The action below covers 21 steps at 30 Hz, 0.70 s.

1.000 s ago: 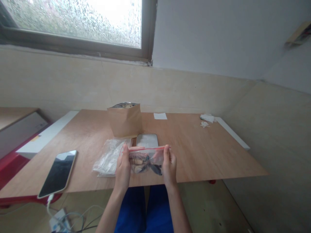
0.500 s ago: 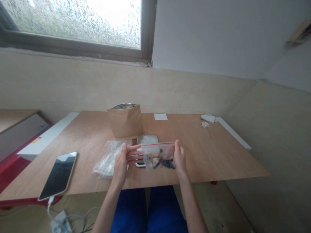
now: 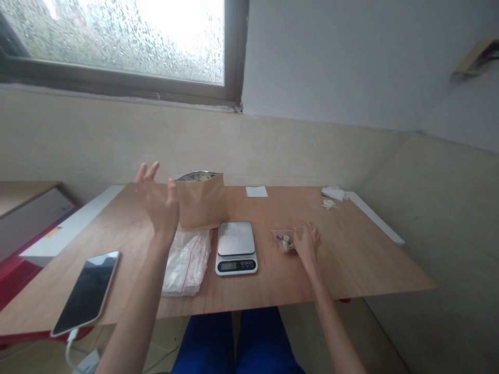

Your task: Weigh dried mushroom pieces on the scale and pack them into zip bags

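My left hand (image 3: 156, 200) is raised in the air to the left of a brown paper pouch (image 3: 202, 202), fingers spread and holding nothing. The pouch stands with its top open, and pale pieces show inside. On the right, my right hand (image 3: 307, 243) touches the right end of a small clear zip bag (image 3: 284, 241), its fingers apart. That bag lies on the tabletop with pale and dark pieces in it. Between my arms sits a white digital scale (image 3: 236, 246) with a bare metal plate. A stack of clear zip bags (image 3: 189, 265) lies to its left.
A phone (image 3: 88, 291) with a white charging cable lies at the table's left front. White paper (image 3: 256, 191) lies at the back edge. Crumpled white tissue (image 3: 333, 193) is at the back right. A wall and a window (image 3: 136, 41) rise behind the wooden table (image 3: 362, 254).
The filled zip bag has moved from above the scale down to the table on the right, with my right hand. My left hand has let go of it and risen to the left.
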Each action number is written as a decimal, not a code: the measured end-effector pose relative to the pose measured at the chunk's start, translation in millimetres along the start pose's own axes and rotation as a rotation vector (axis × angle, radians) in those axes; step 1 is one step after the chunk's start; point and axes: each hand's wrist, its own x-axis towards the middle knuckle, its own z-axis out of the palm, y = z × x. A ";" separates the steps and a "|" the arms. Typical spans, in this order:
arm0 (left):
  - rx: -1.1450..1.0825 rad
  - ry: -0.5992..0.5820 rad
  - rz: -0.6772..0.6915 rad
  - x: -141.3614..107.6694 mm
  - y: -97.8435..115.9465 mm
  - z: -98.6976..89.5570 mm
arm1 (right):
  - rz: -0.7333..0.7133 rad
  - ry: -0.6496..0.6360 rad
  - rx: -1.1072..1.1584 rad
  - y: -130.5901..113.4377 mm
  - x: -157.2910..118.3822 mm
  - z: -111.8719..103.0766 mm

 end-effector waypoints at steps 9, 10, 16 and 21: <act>0.108 -0.354 -0.142 21.3 -42.6 37.6 | -0.119 -0.322 -0.175 -0.6 -17.3 24.1; 0.062 -0.323 -0.162 14.2 -42.5 34.2 | -0.118 -0.328 -0.154 -0.6 -10.8 25.2; -0.051 -0.254 -0.222 -31.7 -18.9 -9.9 | -0.241 -0.155 0.278 -61.4 -6.0 1.0; -0.041 -0.435 -0.338 -62.5 -17.2 -47.8 | -0.855 -0.258 0.754 -156.6 -60.6 -52.5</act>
